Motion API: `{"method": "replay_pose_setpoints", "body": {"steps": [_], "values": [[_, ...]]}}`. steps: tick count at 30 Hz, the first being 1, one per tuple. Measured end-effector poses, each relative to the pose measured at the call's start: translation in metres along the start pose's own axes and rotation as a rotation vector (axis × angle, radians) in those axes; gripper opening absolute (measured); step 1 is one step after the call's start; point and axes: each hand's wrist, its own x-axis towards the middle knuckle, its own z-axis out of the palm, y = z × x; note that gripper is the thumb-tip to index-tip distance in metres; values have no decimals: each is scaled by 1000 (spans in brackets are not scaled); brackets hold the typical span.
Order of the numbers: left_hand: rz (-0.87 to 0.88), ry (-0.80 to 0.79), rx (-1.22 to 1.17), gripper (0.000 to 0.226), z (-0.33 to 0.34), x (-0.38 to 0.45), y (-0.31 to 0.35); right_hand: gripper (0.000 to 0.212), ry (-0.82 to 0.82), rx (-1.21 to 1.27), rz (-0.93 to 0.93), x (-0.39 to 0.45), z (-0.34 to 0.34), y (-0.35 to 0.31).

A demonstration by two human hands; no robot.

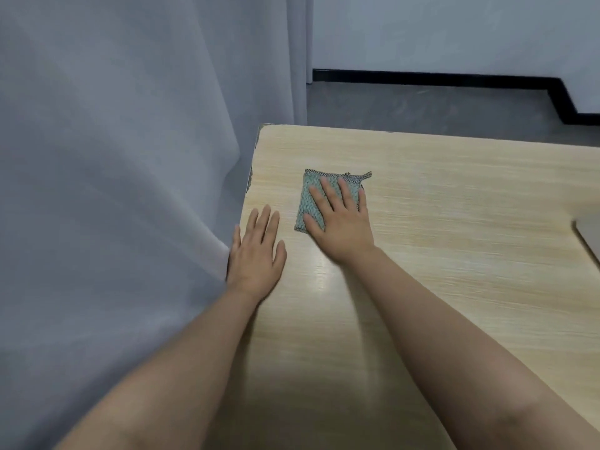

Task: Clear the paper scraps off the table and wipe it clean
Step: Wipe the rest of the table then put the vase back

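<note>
A: Head view, single frame. Right hand (341, 219) lies flat on a green knitted dishcloth (310, 203), fingers straight and spread, palm pressing it onto the desk (454, 222). Nothing is pinched; the cloth is held down by pressure alone.

B: Where does the cloth sit?

A: Near the desk's far left corner, squarish and turned slightly, its dark-edged hem and small hanging loop (365, 176) on the far side. Most of it shows beyond and left of the fingers.

B: Left hand?

A: Left hand (256, 251) is flat too, fingers straight, resting on the desk's left edge just beside the grey curtain (113, 157). It holds nothing and lies near the cloth but apart from it.

B: Paper scraps?

A: None visible on the part of the desk in frame. A pale flat object (589, 238) cuts in at the right edge; I cannot identify it.

B: What governs the next stroke?

A: My judgement: the wiping stage. The cloth is already under the right hand, with unwiped surface mostly rightward and nearer the person.
</note>
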Motion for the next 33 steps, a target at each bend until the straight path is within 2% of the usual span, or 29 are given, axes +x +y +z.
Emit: {"method": "replay_pose_setpoints", "body": {"steps": [3, 13, 17, 20, 22, 26, 28, 30, 33], "values": [[15, 29, -12, 66, 2, -4, 0, 62, 8, -7, 24, 34, -6, 2], [16, 76, -11, 60, 6, -2, 0, 62, -5, -17, 76, 121, -18, -24], [22, 88, 17, 58, 5, -1, 0, 60, -55, -47, -261, 117, -9, -65], [33, 95, 20, 58, 5, -1, -1, 59, -76, -57, -396, 124, -13, -53], [38, 106, 12, 57, 5, -1, -1, 61, -50, -63, -304, 133, -19, -27], [48, 120, 9, 57, 6, -1, -1, 61, 18, 9, 93, 146, -27, 5], [50, 124, 12, 56, 7, -1, -2, 61, 17, -21, 127, 142, -24, -12], [53, 120, 16, 56, 7, -1, -2, 61, -1, -57, -33, 131, -17, -35], [62, 110, 28, 55, 6, 0, -2, 58, -68, -73, -400, 111, -11, -55]]}}
